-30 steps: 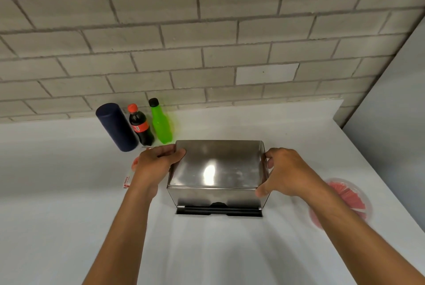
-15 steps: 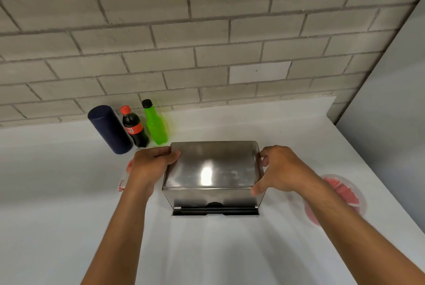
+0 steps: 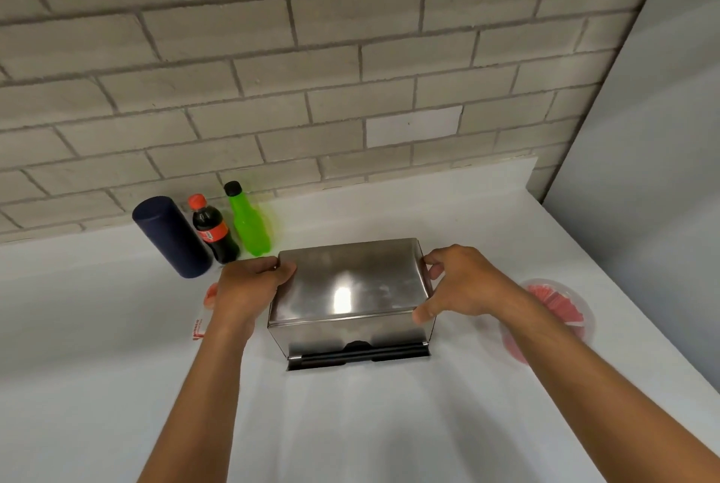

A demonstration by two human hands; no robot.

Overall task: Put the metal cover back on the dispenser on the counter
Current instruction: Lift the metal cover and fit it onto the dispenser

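A person's two bare hands clasp a metal cover (image 3: 350, 284) seated over a dispenser (image 3: 356, 354) in the middle of a white desk (image 3: 97, 365). The left hand (image 3: 249, 287) wraps the cover's far left corner, fingers curled over its top edge; the right hand (image 3: 459, 284) holds the right end, thumb pressed at the near right corner and fingers hooked round the far one. Below the cover's near face, the dispenser's black base shows as a dark strip with a rounded notch. Against the grey brick wall (image 3: 311, 73) at far left stand a dark blue cylinder (image 3: 171, 237), a cola bottle (image 3: 214, 231) with a red cap and a green bottle (image 3: 247, 223) with a black cap, close together. A clear plastic container of red packets (image 3: 561, 307) lies on the desk to the right, partly behind the right forearm. Something red and white (image 3: 204, 311) peeks out beside the left wrist; what it is cannot be told.
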